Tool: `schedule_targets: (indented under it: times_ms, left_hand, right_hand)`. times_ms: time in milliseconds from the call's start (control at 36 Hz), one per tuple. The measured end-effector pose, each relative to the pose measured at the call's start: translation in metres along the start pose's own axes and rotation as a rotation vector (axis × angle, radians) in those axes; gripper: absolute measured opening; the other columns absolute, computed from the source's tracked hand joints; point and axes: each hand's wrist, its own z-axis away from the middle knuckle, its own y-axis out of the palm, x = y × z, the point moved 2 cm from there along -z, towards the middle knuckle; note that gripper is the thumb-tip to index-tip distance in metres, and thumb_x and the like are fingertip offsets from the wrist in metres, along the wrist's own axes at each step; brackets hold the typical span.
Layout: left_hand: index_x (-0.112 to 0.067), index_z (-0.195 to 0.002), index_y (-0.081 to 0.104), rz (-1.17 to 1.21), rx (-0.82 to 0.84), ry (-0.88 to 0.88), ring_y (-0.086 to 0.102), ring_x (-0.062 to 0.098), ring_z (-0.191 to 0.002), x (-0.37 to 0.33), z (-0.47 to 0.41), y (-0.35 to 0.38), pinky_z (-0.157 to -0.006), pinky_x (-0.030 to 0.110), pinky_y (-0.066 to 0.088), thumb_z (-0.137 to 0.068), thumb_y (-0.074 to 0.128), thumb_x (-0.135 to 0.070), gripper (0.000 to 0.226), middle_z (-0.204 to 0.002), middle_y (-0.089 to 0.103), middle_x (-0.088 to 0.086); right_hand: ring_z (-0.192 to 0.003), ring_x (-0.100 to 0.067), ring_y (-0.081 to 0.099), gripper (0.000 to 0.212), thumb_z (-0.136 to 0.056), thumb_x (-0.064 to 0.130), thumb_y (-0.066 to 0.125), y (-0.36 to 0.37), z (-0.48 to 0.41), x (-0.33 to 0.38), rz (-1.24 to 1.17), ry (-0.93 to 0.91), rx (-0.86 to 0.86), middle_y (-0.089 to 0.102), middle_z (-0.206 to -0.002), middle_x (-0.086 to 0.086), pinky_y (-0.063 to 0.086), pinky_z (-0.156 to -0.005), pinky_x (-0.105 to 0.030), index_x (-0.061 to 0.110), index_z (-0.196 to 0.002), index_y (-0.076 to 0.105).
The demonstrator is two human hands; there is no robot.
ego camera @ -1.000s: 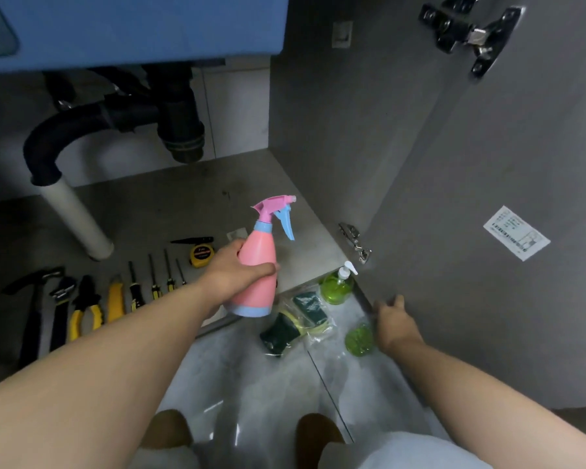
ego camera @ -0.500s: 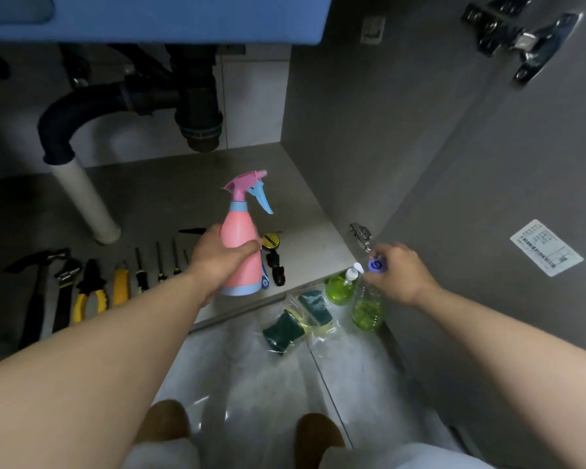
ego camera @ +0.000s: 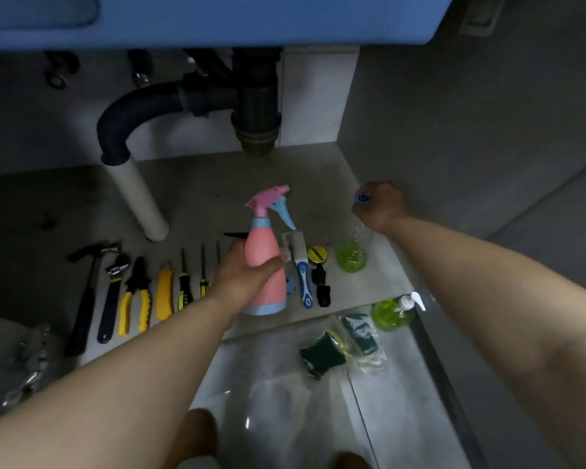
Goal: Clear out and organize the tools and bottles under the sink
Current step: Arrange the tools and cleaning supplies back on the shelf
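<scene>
One green bottle (ego camera: 351, 257) has moved, apparently onto cabinet floor (ego camera: 318, 184).

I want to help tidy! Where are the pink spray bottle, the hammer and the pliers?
pink spray bottle (ego camera: 261, 243): head view, upper pink body.
hammer (ego camera: 84, 306): head view, middle of its black handle.
pliers (ego camera: 137, 275): head view, black head above the yellow handles.

Cap of clear bottle (ego camera: 351, 257) mostly hidden inside right hand (ego camera: 381, 206), blurred metal parts (ego camera: 27, 360) at left edge
</scene>
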Motion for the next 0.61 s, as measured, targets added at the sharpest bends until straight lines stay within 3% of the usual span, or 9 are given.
schedule_targets:
  times_ms: [111,194,361,472,556,611]
  left_hand:
    - [-0.038,-0.113,0.049,-0.029,0.029,0.012,0.062,0.011,-0.092,-0.006,-0.006,0.004,-0.075,0.034,0.055,-0.077,0.082,-0.051,0.051,-0.106,0.06,-0.013]
    - [-0.035,-0.117,0.048,-0.027,0.03,0.013,0.063,0.016,-0.096,-0.01,-0.01,0.006,-0.084,0.041,0.057,-0.077,0.082,-0.049,0.054,-0.106,0.06,-0.011]
    - [-0.033,-0.118,0.048,-0.025,0.051,0.046,0.06,0.007,-0.09,-0.011,-0.008,0.012,-0.069,0.03,0.051,-0.079,0.082,-0.045,0.053,-0.105,0.058,-0.011]
    - [-0.03,-0.124,0.05,-0.046,0.083,0.052,0.062,0.022,-0.104,-0.014,-0.003,0.017,-0.089,0.046,0.056,-0.077,0.083,-0.046,0.06,-0.118,0.06,-0.003]
    - [-0.029,-0.128,0.052,-0.088,0.113,0.088,0.063,0.022,-0.105,-0.019,0.0,0.021,-0.09,0.046,0.056,-0.072,0.086,-0.045,0.067,-0.121,0.061,-0.003]
    - [-0.032,-0.127,0.052,-0.108,0.136,0.102,0.063,0.018,-0.101,-0.022,0.001,0.024,-0.086,0.041,0.057,-0.069,0.089,-0.044,0.07,-0.116,0.061,-0.007]
  right_hand:
    - [-0.104,-0.03,0.064,0.027,-0.081,0.019,0.067,0.008,-0.017,0.011,0.017,-0.002,-0.024,0.062,-0.121,-0.012,0.046,-0.083,-0.021,0.022,-0.108,0.074]
    - [-0.108,-0.034,0.062,0.028,-0.086,0.017,0.065,0.013,-0.022,0.013,0.049,-0.019,-0.052,0.055,-0.125,-0.013,0.04,-0.083,-0.021,0.024,-0.112,0.073]
    - [-0.113,-0.035,0.061,0.034,-0.094,0.012,0.057,0.02,-0.025,0.011,0.015,-0.005,-0.083,0.051,-0.133,-0.016,0.04,-0.091,-0.02,0.019,-0.125,0.068]
    - [-0.123,-0.037,0.053,0.048,-0.098,0.023,0.052,0.013,-0.016,0.014,0.069,0.03,-0.014,0.042,-0.142,-0.018,0.041,-0.105,-0.03,0.021,-0.146,0.048]
    - [-0.13,-0.038,0.044,0.043,-0.103,0.034,0.042,-0.004,-0.008,0.021,0.082,0.023,-0.005,0.048,-0.14,-0.02,0.038,-0.103,-0.032,0.014,-0.14,0.052]
    - [-0.121,-0.034,0.052,0.041,-0.102,0.036,0.042,-0.019,-0.001,0.032,-0.043,-0.015,0.038,0.058,-0.131,-0.015,0.041,-0.099,-0.035,0.012,-0.129,0.06]
